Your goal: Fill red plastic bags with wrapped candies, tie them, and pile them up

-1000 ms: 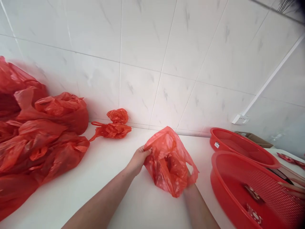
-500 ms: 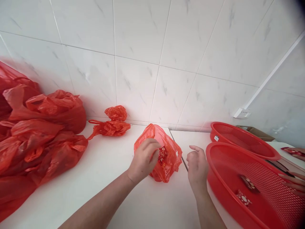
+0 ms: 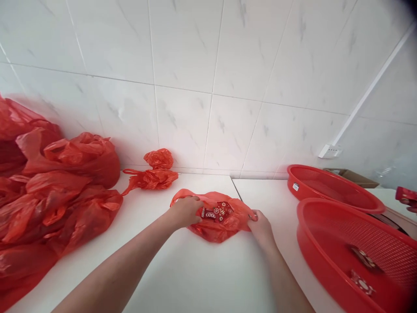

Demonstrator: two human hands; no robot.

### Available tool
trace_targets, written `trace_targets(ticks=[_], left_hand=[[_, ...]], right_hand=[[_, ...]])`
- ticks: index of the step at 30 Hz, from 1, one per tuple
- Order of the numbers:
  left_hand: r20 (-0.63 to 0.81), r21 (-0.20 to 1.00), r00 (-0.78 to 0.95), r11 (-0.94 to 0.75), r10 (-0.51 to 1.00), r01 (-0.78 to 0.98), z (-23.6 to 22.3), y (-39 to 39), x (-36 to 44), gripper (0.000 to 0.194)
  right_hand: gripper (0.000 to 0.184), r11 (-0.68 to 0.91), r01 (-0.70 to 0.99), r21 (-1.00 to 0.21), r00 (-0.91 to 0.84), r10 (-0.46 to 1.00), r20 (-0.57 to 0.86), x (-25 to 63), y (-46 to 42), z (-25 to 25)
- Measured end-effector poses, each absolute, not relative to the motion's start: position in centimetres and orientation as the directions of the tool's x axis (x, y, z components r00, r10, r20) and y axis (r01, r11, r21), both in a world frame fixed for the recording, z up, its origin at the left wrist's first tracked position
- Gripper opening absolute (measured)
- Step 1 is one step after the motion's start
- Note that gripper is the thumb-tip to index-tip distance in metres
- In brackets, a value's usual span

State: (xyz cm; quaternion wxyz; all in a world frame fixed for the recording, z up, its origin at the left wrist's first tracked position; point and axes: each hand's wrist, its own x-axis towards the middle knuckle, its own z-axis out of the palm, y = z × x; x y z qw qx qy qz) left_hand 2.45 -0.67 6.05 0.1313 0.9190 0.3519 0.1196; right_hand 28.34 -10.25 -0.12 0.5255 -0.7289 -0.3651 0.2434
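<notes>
A thin red plastic bag [image 3: 211,235] lies spread on the white table in front of me, its mouth pulled wide. Dark red packets [image 3: 223,211] with pale flower and lattice patterns show inside it. My left hand [image 3: 186,211] is closed on the bag's left side, fingertips close to the packets; its exact hold is partly hidden. At the right, my right hand [image 3: 260,225] pinches the bag's edge between thumb and fingers.
Filled red bags [image 3: 61,195] are heaped at the left. Crumpled red bags [image 3: 156,178] lie by the tiled wall. On the right stand a near red basket [image 3: 306,243] with a few packets and a far red basket [image 3: 295,187]. Another person's hand [image 3: 412,204] holds a red packet.
Both hands have come onto the bag; the right hand was apart from it before. The bag has been pulled wider and flatter, showing more of the packets. The other person's hands have moved.
</notes>
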Motion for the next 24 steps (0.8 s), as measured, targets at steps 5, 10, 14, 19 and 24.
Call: trace_targets(ticks=[5,10,14,19,24], left_hand=[[0.188,0.26,0.804,-0.818,0.564,0.513,6.0,-2.5,5.1,0.024],[0.218,0.241,0.825,-0.848,0.521,0.472,4.7,-3.4,7.6,0.017],[0.424,0.188,0.746,-0.856,0.514,0.482,5.0,-3.5,5.3,0.031],[0.718,0.483,0.166,-0.656,0.676,0.581,5.7,-2.8,1.0,0.052],[0.155,0.987,0.283,-0.16,0.946,-0.006,8.5,-1.2,-0.8,0.048]], right_hand=[[0.018,-0.141,0.106,-0.984,0.578,0.814,-0.054,28.6,-10.7,0.2],[0.034,-0.022,-0.006,-1.0,0.484,0.875,-0.022,28.6,-11.8,1.8],[0.026,0.248,-0.221,-0.943,0.462,0.878,0.123,28.4,-12.3,3.4],[0.013,0.366,-0.297,-0.882,0.468,0.861,0.199,27.7,-12.3,4.3],[0.012,0.451,-0.286,-0.845,0.517,0.816,0.26,26.6,-11.7,7.0]])
